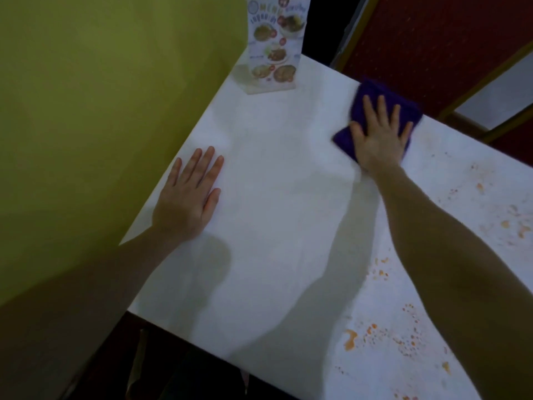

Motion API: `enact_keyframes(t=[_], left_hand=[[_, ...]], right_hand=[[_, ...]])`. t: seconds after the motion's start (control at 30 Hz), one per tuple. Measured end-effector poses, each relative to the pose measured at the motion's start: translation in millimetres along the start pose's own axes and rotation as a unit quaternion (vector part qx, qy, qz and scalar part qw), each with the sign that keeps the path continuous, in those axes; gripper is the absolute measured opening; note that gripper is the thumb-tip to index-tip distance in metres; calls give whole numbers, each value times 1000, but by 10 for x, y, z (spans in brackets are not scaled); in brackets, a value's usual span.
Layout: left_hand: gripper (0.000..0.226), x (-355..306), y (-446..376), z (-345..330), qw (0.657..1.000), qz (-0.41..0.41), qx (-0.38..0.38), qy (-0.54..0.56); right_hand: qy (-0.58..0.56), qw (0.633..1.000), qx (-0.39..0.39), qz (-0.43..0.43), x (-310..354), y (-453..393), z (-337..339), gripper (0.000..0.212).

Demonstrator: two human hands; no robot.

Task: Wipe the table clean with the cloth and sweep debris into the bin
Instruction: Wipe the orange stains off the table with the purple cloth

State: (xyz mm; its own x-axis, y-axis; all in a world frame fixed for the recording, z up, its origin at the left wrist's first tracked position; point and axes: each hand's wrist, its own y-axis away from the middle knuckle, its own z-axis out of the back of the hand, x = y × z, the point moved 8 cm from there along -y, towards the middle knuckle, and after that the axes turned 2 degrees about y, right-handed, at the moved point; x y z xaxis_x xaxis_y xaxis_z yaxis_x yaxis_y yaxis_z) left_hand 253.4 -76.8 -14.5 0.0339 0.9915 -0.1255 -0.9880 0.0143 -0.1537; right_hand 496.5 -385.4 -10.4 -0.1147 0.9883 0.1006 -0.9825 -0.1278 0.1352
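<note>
The scene is dimly lit, and a bluish grey cast is given to the white tabletop (274, 157). Soft, broad shadows of both forearms are thrown onto the surface toward the near edge, so the light is taken to come from above and beyond. No glare is seen. The whole picture is soft; the printing on the menu stand (274, 44) is smeared, and the purple cloth (383, 96) is blurred along its edges. Straight lines are bent by the wide lens toward the borders. The lower corners are lost in darkness.
</note>
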Motion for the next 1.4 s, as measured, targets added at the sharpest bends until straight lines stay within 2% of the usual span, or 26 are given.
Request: enact_keyframes(t=[0.13,0.27,0.33,0.43,0.53,0.6,0.7,0.83,0.97,1.13,1.23,1.4], left_hand=[[56,1,-7,-4,1000,2,4,5],[57,14,-9,-11,1000,2,14,3],[57,24,-20,-19,1000,4,20,3],[57,30,-33,-22,1000,9,20,0],[57,13,-29,-33,1000,2,15,-3],[57,15,-23,-47,1000,0,20,-3],[58,31,-20,-43,1000,6,25,6],[57,46,-3,-31,1000,7,28,5],[58,33,-14,-27,999,10,38,12],[59,25,-23,-25,998,14,55,15],[60,8,-32,-53,998,14,65,12],[61,-9,-42,-70,997,16,79,11]], right_hand=[[-6,998,-8,-67,-478,429,25,65],[-8,998,-4,-63,-175,1028,-106,64],[3,1000,-9,-13,238,1312,-185,66],[20,994,-2,108,954,1555,-310,66],[35,980,15,196,1416,1440,-348,64],[32,975,24,217,1528,1169,-321,63],[13,983,25,183,1368,662,-232,64],[3,998,9,68,614,309,-110,65],[-5,999,-7,-47,-132,626,-19,66],[-15,992,-14,-122,-110,1002,-111,65],[-13,995,-9,-100,226,970,-161,65],[15,998,-11,55,1139,1336,-322,66]])
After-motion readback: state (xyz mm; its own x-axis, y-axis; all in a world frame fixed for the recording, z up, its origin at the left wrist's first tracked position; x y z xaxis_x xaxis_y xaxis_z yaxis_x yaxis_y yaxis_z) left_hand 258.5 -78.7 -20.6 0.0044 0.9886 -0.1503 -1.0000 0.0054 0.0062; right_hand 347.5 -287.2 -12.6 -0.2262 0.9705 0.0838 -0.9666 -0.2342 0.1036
